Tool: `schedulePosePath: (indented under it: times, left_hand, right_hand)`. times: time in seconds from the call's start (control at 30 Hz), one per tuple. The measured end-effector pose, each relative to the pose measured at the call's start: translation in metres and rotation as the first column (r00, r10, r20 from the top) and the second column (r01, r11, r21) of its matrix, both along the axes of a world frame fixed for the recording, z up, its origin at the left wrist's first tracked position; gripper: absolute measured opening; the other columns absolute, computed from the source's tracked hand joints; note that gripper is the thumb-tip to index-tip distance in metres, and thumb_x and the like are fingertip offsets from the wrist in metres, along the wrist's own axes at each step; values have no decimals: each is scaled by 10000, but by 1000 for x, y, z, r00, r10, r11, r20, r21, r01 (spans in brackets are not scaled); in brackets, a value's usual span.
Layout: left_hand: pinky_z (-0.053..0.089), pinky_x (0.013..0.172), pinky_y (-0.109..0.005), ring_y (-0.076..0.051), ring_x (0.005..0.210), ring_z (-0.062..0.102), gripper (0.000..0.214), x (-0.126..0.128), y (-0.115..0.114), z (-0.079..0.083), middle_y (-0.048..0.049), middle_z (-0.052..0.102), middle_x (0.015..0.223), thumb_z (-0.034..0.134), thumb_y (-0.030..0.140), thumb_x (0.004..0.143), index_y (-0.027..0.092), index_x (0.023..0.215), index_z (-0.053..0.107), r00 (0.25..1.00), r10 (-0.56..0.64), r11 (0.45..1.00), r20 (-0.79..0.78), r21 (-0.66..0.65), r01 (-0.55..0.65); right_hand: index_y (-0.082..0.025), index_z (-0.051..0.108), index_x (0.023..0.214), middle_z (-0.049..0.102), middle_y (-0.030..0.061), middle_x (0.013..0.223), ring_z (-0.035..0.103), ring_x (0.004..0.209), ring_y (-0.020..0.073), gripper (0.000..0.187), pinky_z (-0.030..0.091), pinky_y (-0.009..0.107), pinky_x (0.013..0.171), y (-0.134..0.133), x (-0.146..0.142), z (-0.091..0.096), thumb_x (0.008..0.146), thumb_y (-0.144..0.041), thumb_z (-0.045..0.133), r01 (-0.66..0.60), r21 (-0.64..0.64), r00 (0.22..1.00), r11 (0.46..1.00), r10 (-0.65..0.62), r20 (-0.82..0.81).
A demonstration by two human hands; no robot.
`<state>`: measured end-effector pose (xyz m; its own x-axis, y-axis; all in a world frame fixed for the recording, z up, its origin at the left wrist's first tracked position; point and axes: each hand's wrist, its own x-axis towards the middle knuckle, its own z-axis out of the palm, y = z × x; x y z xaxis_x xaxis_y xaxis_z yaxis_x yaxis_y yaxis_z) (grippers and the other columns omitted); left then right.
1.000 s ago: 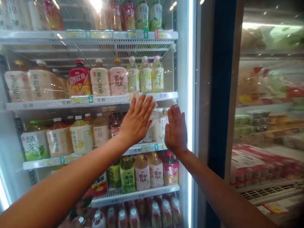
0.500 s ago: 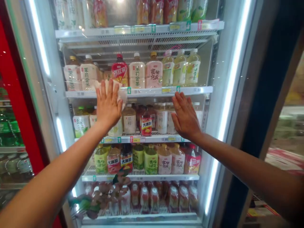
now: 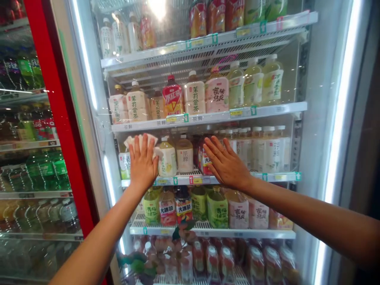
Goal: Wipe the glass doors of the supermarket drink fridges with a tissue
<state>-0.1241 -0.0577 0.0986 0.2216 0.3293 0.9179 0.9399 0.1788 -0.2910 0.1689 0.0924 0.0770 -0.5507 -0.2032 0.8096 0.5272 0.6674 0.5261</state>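
Note:
My left hand [image 3: 143, 164] lies flat on the glass door [image 3: 311, 130] of a drinks cooler, fingers stretched up, pressing a white cloth [image 3: 141, 141] against the glass near the door's left side. The cloth shows above and beside the fingertips. My right hand [image 3: 227, 163] rests flat on the same glass a little to the right, fingers spread and pointing up-left, with nothing in it. Behind the glass stand rows of tea bottles [image 3: 194, 97] on white wire shelves [image 3: 208, 117].
A red frame post [image 3: 61, 118] separates this cooler from another one on the left, filled with green and clear bottles [image 3: 44, 170]. Bright light strips run down both sides of the door [image 3: 341, 118]. A dark frame borders the right edge.
My left hand has slid the cloth leftward and down across the glass, from the door's right part to its left part. My right hand stayed flat on the glass, and my view turned left.

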Motion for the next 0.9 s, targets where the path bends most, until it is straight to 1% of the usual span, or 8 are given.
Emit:
schedulePosePath:
  times: [0.13, 0.33, 0.4, 0.57, 0.63, 0.8, 0.83, 0.9]
  left_hand:
    - [87, 1318, -542, -277, 1602, 1, 756, -18, -16, -39, -35, 138, 1723, 478, 343, 1008, 267, 1645, 77, 985, -18, 993, -174, -116, -3]
    - [34, 1306, -590, -282, 1603, -27, 685, -51, -14, 42, -61, 85, 1735, 395, 335, 1031, 262, 1645, 99, 997, 2, 997, 83, 83, -9]
    - [17, 1304, -598, -284, 1603, -43, 687, -41, -10, 30, -63, 82, 1735, 402, 326, 1026, 254, 1645, 113, 992, -19, 994, 126, 113, 5]
    - [15, 1320, -534, -293, 1604, -17, 752, -5, -15, -62, -26, 83, 1732, 501, 342, 993, 246, 1643, 135, 987, -64, 993, -144, -109, 48]
    - [23, 1323, -520, -283, 1605, 4, 745, 3, -11, -55, -10, 103, 1729, 504, 363, 995, 266, 1641, 145, 968, -95, 984, -231, -169, 56]
    - [39, 1291, -644, -309, 1594, -89, 725, 42, 31, 22, -78, 76, 1730, 465, 343, 1005, 232, 1642, 139, 998, -54, 997, 24, 58, 52]
    - [37, 1289, -651, -318, 1590, -105, 722, 56, 38, 17, -90, 78, 1728, 471, 342, 1000, 209, 1639, 163, 998, -56, 997, 41, 61, 53]
    - [28, 1305, -614, -314, 1587, -111, 706, 85, 45, -23, -87, 107, 1722, 494, 340, 988, 177, 1624, 236, 996, -79, 997, -30, -20, 79]
  right_hand:
    - [-64, 13, 1628, 107, 162, 1692, 38, 1597, 318, 757, 249, 617, 1264, -1, -3, -4, 1035, -263, 438, 6, 43, 1000, 999, -5, -11]
    - [-66, 29, 1630, 122, 158, 1690, 55, 1597, 319, 736, 266, 621, 1258, -1, -3, -2, 1036, -258, 418, -1, 48, 1000, 999, 2, -20]
    - [-66, 25, 1629, 119, 157, 1690, 51, 1596, 317, 743, 260, 618, 1262, -1, -3, -2, 1033, -255, 426, -2, 42, 1000, 999, 3, -24]
    - [-60, 0, 1626, 98, 156, 1686, 15, 1595, 312, 764, 255, 632, 1265, 0, -3, -4, 1027, -254, 432, -14, 13, 1000, 1000, 14, -16]
    - [-87, -24, 1629, 82, 139, 1687, 0, 1594, 299, 776, 242, 638, 1271, 0, -2, -5, 1027, -259, 435, -36, -15, 999, 999, 36, -13]
    - [-155, -105, 1626, 61, 113, 1690, -12, 1586, 280, 821, 204, 639, 1287, 0, -3, 0, 1026, -249, 448, -94, -97, 996, 991, 93, -9]
    - [-165, -119, 1624, 71, 110, 1692, -9, 1586, 277, 827, 201, 635, 1290, 0, -3, 0, 1027, -245, 448, -104, -107, 995, 989, 103, -11]
    - [-185, -146, 1619, 95, 105, 1697, 4, 1588, 266, 827, 203, 627, 1292, -2, -2, -3, 1029, -220, 433, -132, -126, 991, 983, 130, -23]
